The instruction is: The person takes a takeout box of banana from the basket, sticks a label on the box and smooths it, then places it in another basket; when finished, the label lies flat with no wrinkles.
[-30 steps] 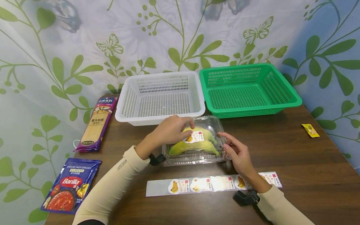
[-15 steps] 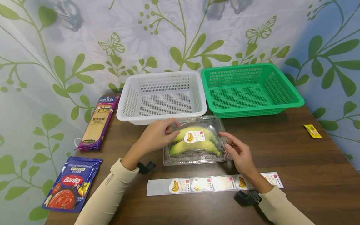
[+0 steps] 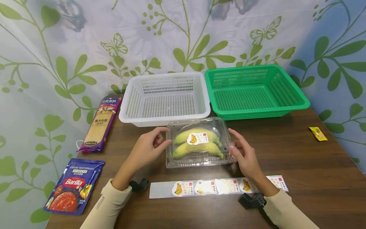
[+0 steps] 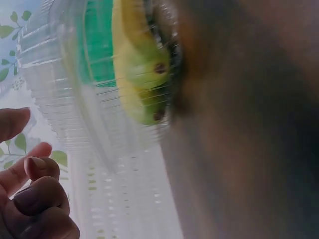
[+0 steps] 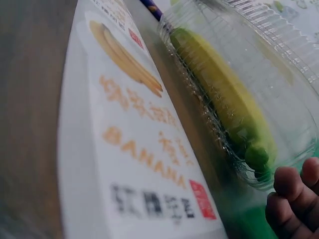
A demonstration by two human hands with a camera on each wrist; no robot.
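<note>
A clear plastic clamshell box holds bananas and stands at mid-table, its lid closed. A white banana label lies flat on the lid. My left hand is at the box's left edge, index finger and thumb spread apart and the other fingers bent; in the left wrist view its fingertips show a gap from the clear wall. At the opposite side, my right hand touches the right edge with extended index finger and thumb. The right wrist view shows some of its fingertips right by the box corner.
A strip of banana labels lies in front of the box, partly under the right forearm. Behind stand a white basket and a green basket. Pasta pack and sauce pouch lie left; a small yellow packet lies right.
My left hand has moved left off the label on the lid to the box's left edge. The right hand stays at the right edge, and the box has hardly moved.
</note>
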